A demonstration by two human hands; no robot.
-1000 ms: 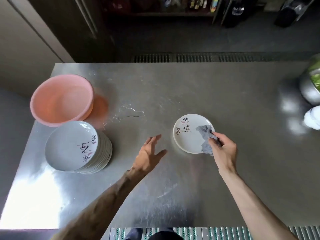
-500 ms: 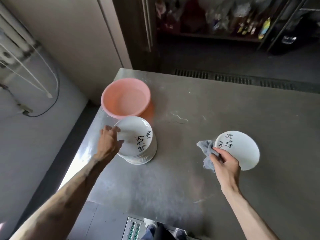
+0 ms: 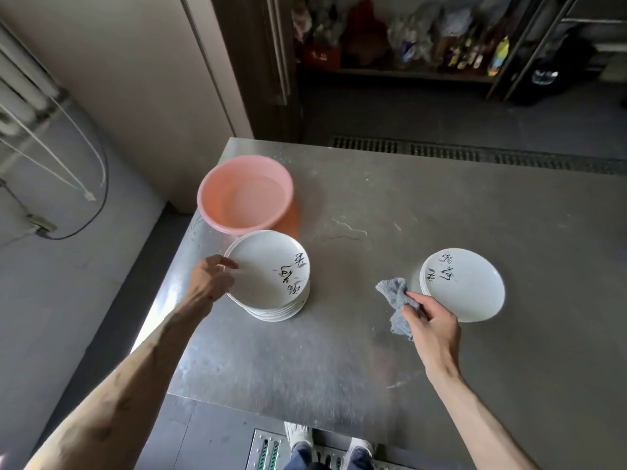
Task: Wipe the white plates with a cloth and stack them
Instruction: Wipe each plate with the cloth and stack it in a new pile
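Our left hand [image 3: 210, 278] had closed on the stack's [image 3: 274, 312] top plate [image 3: 264, 269], likely next for wiping; our right hand [image 3: 432, 322] clutched the grey cloth [image 3: 393, 293] beside the wiped plates [image 3: 468, 290].

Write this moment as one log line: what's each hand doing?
left hand: grips top plate of stack | right hand: holds cloth beside other plates
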